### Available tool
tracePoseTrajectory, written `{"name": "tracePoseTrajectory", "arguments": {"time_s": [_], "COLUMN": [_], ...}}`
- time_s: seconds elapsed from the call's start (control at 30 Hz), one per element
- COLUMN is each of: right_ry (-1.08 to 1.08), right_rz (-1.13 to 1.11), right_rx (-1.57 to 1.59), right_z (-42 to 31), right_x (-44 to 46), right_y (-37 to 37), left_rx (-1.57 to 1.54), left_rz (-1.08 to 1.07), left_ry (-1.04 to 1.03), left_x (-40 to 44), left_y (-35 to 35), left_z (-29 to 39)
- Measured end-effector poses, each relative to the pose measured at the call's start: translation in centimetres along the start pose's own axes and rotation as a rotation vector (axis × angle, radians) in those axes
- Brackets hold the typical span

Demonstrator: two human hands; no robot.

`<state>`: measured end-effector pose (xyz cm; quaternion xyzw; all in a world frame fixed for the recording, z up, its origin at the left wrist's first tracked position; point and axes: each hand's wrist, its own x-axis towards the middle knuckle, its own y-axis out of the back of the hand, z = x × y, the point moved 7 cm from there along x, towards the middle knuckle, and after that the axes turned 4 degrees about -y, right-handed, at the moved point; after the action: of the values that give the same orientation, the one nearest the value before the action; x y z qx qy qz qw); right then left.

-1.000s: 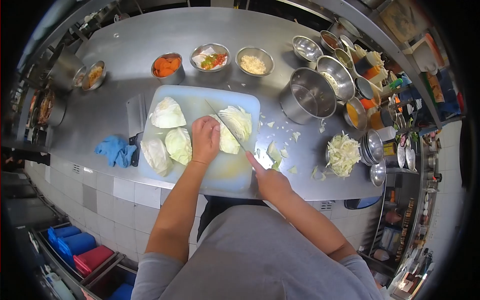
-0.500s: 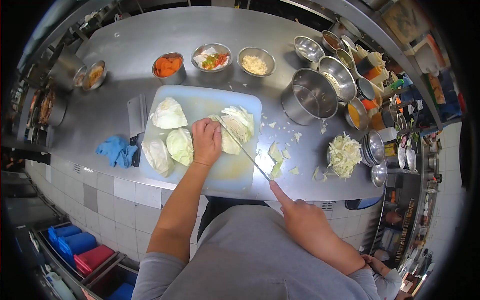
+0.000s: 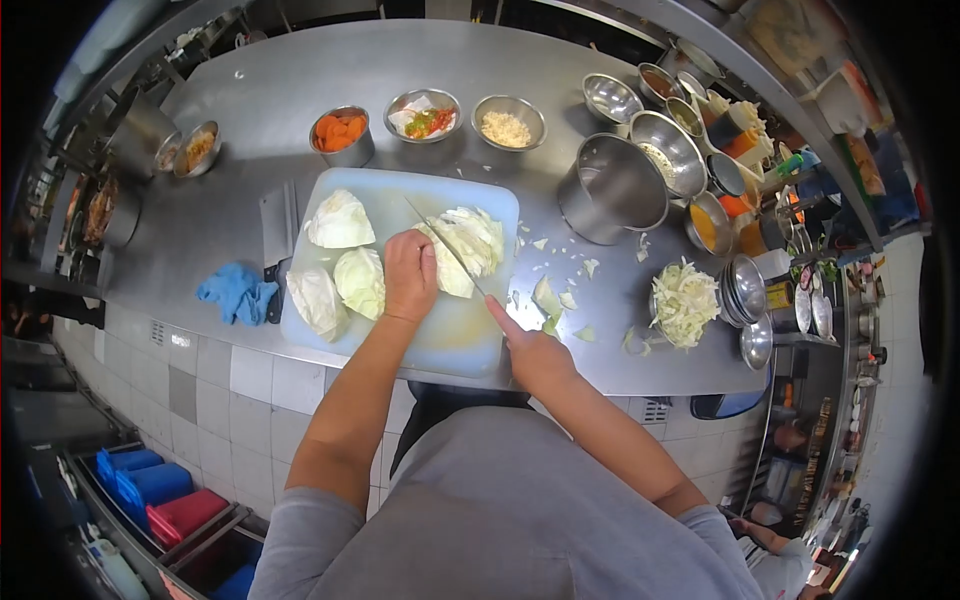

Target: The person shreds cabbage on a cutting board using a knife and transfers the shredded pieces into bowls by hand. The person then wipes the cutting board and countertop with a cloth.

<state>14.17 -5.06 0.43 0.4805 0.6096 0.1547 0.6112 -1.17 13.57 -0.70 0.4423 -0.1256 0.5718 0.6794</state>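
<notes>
Steel table (image 3: pixel 300 75), pale blue cutting board (image 3: pixel 450 350), cabbage (image 3: pixel 480 240) under a knife (image 3: pixel 445 246).
Clock readings run from the board's middle, twelve at the far side: a deep pot (image 3: pixel 575 215) stands off the board at two o'clock, three cabbage wedges (image 3: pixel 360 281) lie toward nine, the part-sliced cabbage sits toward two, and a shredded heap (image 3: pixel 685 305) is at three. The right hand (image 3: pixel 543 360) grips the knife's handle, index finger stretched along it, tip toward eleven; the left hand (image 3: pixel 410 275), fingers curled, steadies the cabbage's nine-o'clock edge beside the blade. A blue cloth (image 3: pixel 237 293) lies at nine, a cleaver (image 3: pixel 275 225) at ten, leaf scraps (image 3: pixel 546 297) at three.
</notes>
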Motion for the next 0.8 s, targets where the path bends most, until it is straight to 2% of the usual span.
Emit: {"name": "tracePoseTrajectory", "arguments": {"time_s": [0.17, 0.37, 0.43, 0.6, 0.8], "right_ry": [0.025, 0.017, 0.073, 0.051, 0.013], "right_rz": [0.041, 0.108, 0.134, 0.149, 0.032], "right_rx": [-0.047, -0.031, 0.009, -0.023, -0.066], "right_z": [-1.9, -0.8, -0.9, -1.6, -1.9], "right_x": [-1.5, 0.5, -0.8, -8.6, -14.2], "right_y": [1.8, -0.9, 1.0, 5.8, 6.4], "left_rx": [0.037, 0.043, -0.001, 0.042, 0.094], "left_rz": [-0.029, -0.049, 0.006, 0.042, -0.01], "left_ry": [-0.054, -0.029, 0.064, 0.001, -0.013], "left_x": [-0.3, -1.1, -1.6, -1.7, -1.5], "left_y": [0.5, 0.5, 0.6, 0.7, 0.3], "left_z": [0.7, 0.7, -0.1, 0.5, 0.4]}}
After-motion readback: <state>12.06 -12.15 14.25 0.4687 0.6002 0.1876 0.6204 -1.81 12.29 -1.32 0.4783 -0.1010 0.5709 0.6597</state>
